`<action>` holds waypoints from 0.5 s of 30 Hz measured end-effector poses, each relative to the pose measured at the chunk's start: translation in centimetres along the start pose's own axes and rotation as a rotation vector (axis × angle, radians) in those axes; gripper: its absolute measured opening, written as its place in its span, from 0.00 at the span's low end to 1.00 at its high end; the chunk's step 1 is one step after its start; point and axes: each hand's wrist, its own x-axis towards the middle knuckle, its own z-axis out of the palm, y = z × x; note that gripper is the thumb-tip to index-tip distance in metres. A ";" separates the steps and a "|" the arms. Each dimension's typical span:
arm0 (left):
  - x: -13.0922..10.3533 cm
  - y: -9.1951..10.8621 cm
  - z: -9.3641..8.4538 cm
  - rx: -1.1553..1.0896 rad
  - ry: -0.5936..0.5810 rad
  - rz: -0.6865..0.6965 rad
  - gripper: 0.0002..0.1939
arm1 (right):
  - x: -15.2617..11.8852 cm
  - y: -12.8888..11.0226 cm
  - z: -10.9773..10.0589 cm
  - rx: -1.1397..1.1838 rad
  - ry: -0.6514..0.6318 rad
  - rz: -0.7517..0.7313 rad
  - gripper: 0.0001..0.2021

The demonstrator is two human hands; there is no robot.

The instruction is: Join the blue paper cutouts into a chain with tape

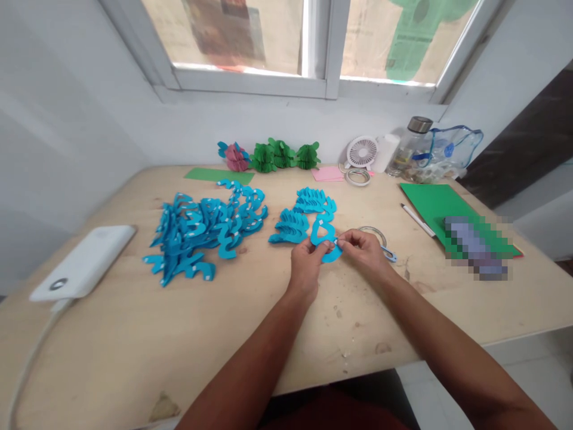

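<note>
Between my two hands is a curvy blue paper cutout [332,255] with small white squares on it. My left hand [308,260] pinches its left side between thumb and fingers. At its right edge, the fingertips of my right hand [360,246] are closed by a white square. Just beyond lie two stacks of wavy blue paper cutouts, a nearer stack [290,227] and a farther stack [313,201]. A large heap of blue paper cutouts [197,224], dotted with white squares, spreads to the left. Beside my right hand are a roll of tape [375,232] and a light-blue cutter [389,254].
A white power bank [85,263] with a cable lies at left. Folded green paper figures [282,154] and a pink one [236,157] line the wall. At the back right stand a small fan [362,153] and a bottle [414,143]; green sheets [436,203] and a pen [418,220] lie nearer.
</note>
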 end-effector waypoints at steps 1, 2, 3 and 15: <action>-0.1 0.0 0.0 -0.006 -0.004 -0.006 0.09 | 0.0 0.0 0.0 0.005 0.006 0.004 0.08; -0.1 0.0 0.1 -0.009 -0.004 -0.012 0.08 | 0.0 0.0 0.0 0.008 0.009 0.008 0.08; -0.1 0.1 0.1 -0.007 -0.003 -0.016 0.08 | -0.1 -0.1 0.1 0.009 0.011 0.010 0.08; -0.1 0.0 0.3 0.032 -0.016 0.021 0.08 | -0.3 -0.8 0.3 -0.046 0.040 -0.014 0.06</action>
